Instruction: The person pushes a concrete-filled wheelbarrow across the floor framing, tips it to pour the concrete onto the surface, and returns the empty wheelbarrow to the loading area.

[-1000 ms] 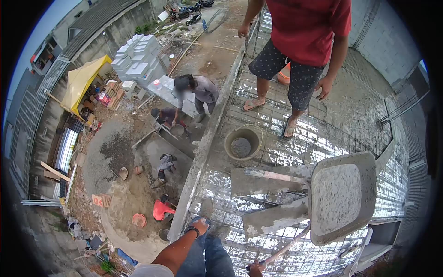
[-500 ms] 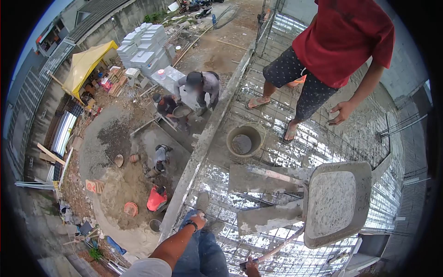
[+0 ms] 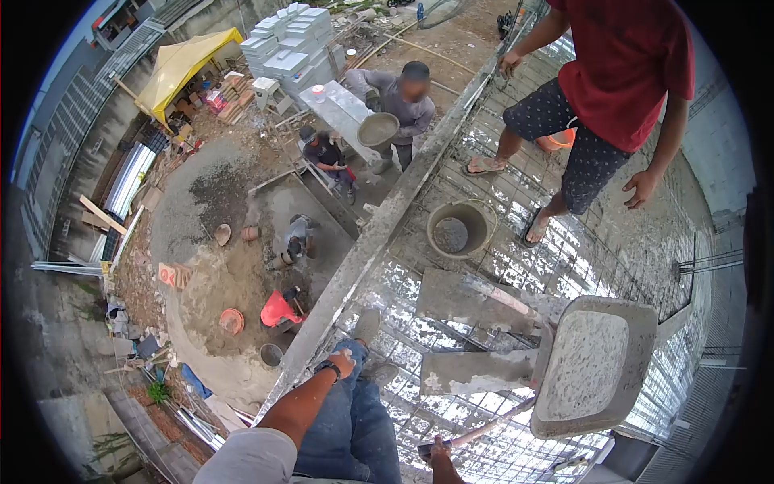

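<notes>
A wheelbarrow point(image 3: 642, 379) with wet grey concrete point(image 3: 586, 365) in its tray stands to my right on the rebar grid. My right hand point(image 3: 439, 452), at the bottom edge, is closed around the dark grip of its near handle point(image 3: 492, 421). The other handle point(image 3: 500, 296) points away from any hand of mine. My left hand point(image 3: 345, 363), with a dark band on the wrist, is by my jeans-covered knee. Its fingers look curled; what is in them, if anything, is hidden. Beyond the wheelbarrow sits a grey bucket point(image 3: 482, 230) with some mix at its bottom.
A raised concrete edge point(image 3: 339, 286) drops to a lower yard on the left. A person in a red shirt point(image 3: 621, 73) stands ahead. Below, a person holds out a basin point(image 3: 378, 130); others work near a sand pile point(image 3: 214, 302). Boards point(image 3: 463, 373) lie on the rebar.
The view has shifted, so the scene sits further right. The co-worker below has straightened and now holds the basin higher, near the edge. My right hand stays on the wheelbarrow handle.
</notes>
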`<state>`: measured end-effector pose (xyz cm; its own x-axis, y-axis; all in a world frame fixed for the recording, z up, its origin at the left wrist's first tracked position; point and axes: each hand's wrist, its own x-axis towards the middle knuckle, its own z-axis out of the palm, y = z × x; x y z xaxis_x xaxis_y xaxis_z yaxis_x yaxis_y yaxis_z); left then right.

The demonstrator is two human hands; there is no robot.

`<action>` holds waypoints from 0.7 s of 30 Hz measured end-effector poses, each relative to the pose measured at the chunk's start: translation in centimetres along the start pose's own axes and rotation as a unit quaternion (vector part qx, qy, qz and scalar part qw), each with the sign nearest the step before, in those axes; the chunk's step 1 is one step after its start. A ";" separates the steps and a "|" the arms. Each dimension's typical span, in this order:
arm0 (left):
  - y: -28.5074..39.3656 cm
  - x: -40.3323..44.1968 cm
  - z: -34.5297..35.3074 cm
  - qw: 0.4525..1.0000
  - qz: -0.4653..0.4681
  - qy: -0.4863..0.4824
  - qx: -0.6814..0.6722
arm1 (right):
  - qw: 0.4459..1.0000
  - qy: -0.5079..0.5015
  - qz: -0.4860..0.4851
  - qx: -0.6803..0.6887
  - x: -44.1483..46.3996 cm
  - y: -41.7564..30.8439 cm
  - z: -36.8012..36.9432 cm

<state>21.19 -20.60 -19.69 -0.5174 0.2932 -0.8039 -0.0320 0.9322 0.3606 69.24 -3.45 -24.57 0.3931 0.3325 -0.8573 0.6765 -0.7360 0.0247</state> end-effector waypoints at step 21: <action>3.8 1.2 -1.3 0.998 0.009 -0.036 0.050 | 0.993 0.076 -0.092 0.020 -9.6 -4.2 0.4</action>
<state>19.35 -17.04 -18.64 -0.4548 0.3216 -0.8305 0.0645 0.9420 0.3295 62.38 -3.74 -16.69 0.3565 0.5469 -0.7575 0.7221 -0.6757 -0.1479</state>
